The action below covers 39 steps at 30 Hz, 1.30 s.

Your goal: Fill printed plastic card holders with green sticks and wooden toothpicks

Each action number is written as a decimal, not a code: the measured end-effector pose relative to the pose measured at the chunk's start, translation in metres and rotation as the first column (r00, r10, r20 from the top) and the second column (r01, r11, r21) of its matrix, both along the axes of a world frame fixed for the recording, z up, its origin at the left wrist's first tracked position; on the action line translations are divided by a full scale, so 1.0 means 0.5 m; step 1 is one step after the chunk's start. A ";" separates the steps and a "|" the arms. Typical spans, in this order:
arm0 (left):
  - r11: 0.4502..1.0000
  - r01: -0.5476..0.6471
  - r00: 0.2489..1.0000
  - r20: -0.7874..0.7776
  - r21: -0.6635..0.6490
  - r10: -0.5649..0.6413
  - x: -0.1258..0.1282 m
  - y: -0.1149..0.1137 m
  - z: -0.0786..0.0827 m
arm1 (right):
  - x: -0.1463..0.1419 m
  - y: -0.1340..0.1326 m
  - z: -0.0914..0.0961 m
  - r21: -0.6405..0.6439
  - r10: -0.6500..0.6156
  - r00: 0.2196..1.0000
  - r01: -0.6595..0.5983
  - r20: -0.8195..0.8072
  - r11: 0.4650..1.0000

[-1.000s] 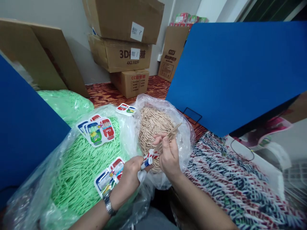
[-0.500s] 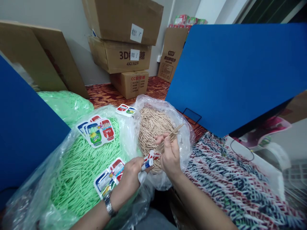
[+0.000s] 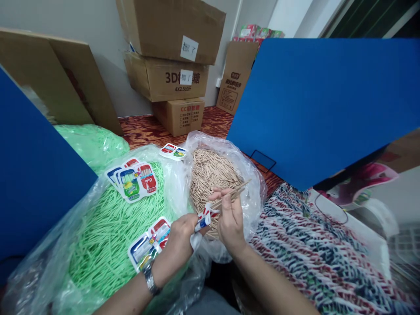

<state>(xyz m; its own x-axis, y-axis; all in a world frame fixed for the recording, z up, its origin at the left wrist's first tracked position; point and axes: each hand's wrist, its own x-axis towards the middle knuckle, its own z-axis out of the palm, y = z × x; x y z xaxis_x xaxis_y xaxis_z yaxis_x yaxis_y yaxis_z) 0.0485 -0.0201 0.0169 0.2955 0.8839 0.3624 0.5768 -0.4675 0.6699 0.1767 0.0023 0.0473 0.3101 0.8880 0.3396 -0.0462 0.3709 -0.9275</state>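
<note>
Hands meet low in the middle, right over the mouths of two bags. Left hand [image 3: 179, 238] is clenched around a small packet [image 3: 203, 218], red, white and blue, its end tipped up and to the right. Right hand [image 3: 229, 221] pinches a few tan sticks [image 3: 231, 192] between thumb and fingers. Their near ends are at the packet's mouth and their far ends slant up to the right; whether the tips are actually inside the packet, I can't tell. Straight behind the hands sits a clear bag [image 3: 254, 183], mouth wide open, heaped with a stick pile [image 3: 210, 168] of the same tan kind. Pressed against its left side is a bigger bag [image 3: 65, 227], also clear plastic, stuffed with green sticks [image 3: 108, 236]. On top of that green heap lies a fan of printed packets [image 3: 133, 181]. A loose pair of packets [image 3: 173, 151] rests on the plastic where the two bags meet, and a third lot [image 3: 147, 243] lies just beside the left wrist, above the wristwatch [image 3: 149, 280]. Farther back on the left sits a second green bag [image 3: 92, 142]. A left blue board [image 3: 33, 175] and a right blue board [image 3: 321, 105] stand either side, cardboard boxes [image 3: 170, 78] are stacked three high at the wall, and a patterned cloth [image 3: 311, 253] spreads out right of the clear bag.
</note>
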 end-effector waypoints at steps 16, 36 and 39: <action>0.997 0.074 0.997 0.015 -0.028 -0.074 -0.010 0.021 0.042 | 0.053 0.009 -0.006 -0.028 0.254 0.962 -0.253 0.096 0.967; 0.714 0.275 0.606 0.693 -0.643 0.391 -0.079 0.022 0.022 | 0.022 0.043 -0.031 -0.125 0.396 0.864 -0.376 0.311 0.918; 0.790 0.149 0.712 0.619 -0.594 0.331 -0.100 0.008 0.018 | 0.013 0.047 -0.010 -0.091 0.391 0.773 -0.402 0.499 0.911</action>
<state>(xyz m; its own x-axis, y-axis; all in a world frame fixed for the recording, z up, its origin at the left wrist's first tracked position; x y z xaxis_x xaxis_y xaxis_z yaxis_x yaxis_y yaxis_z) -0.0015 -0.0162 0.0262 0.0931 0.9833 -0.1562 -0.1184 0.1667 0.9789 0.1834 0.0258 0.0424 -0.2835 0.8863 0.3662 0.2702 0.4402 -0.8562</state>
